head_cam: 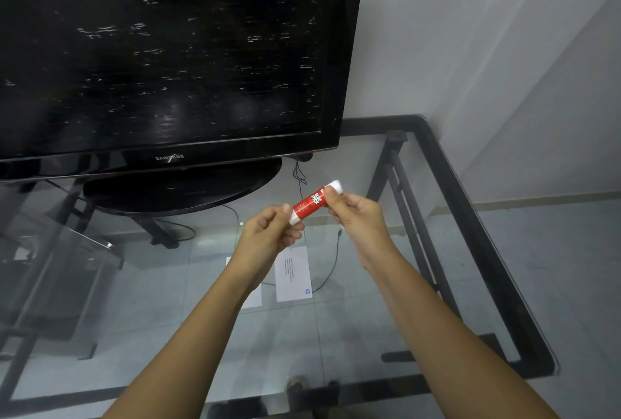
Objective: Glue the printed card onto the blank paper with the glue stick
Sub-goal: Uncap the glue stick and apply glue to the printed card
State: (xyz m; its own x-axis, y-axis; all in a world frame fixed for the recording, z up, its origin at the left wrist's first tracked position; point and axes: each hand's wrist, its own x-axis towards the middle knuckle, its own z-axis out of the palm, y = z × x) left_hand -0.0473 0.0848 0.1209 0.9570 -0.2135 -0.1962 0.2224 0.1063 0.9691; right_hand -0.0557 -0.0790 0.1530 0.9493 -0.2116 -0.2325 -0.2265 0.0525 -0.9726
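Right hand (pixel 356 217): fingers closed around the upper end of the glue stick (pixel 311 204), held in the air at centre frame.
Left hand (pixel 272 233): fingertips pinched on the lower white end of the same stick.
Glue stick: red label, white ends, tilted from lower left to upper right, above the table and touching nothing but the hands.
Printed card (pixel 293 274): flat on the glass just below the hands, small text and a blue logo, all edges but the top in view.
Blank paper (pixel 252 297): just left of the card, mostly hidden under the left forearm.
Glass table (pixel 369 334): bare glass across the lower frame; black frame edge runs down the right side.
Television (pixel 161 48): fills the upper left, its base just beyond the hands.
Wall (pixel 487 48): close along the table's right edge.
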